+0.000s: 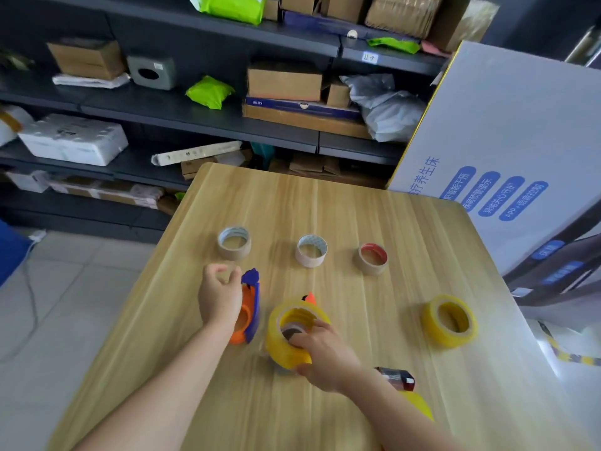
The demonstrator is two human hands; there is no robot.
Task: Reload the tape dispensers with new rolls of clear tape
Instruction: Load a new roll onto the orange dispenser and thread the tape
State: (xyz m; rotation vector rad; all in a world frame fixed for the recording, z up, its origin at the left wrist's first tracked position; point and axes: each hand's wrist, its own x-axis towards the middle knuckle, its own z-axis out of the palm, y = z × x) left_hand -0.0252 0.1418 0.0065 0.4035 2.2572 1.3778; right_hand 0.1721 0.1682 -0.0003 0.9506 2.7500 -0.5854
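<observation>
Desk (pixel 357 206): light wood-look top, straight grain, smooth, rounded corners.
Room: dark shelves (pixel 195 109) behind the desk, w/ brown cartons, green mailer bags and a white foam box. Pale tile floor (pixel 65 288) at left. Big white carton (pixel 504 125) w/ blue print stands at right.
Cores: 3, short cardboard rings lying flat in a row across the desk, apart from each other. Left core (pixel 234 244) and mid core (pixel 311 250) are whitish inside, right core (pixel 372 258) is red inside.
Rolls: 3 seen, thick glossy rings, yellow-tinted. Held roll (pixel 276 346) is near the desk centre, tilted. 2nd roll (pixel 450 320) lies alone well to the right. 3rd roll (pixel 419 405) is partly hidden behind the right forearm.
Dispensers: 3 seen, plastic. Blue-orange dispenser (pixel 252 307) is just left of the held roll. An orange tip (pixel 309 297) shows behind the held roll, rest hidden. Red dispenser (pixel 396 377) is beside the right wrist.
L grip (pixel 219 301): over the blue-orange dispenser, fingers curled. Cannot tell if it really holds it.
R grip (pixel 322 353): pinches the wall of the held roll, fingers inside the hole, thumb outside.
</observation>
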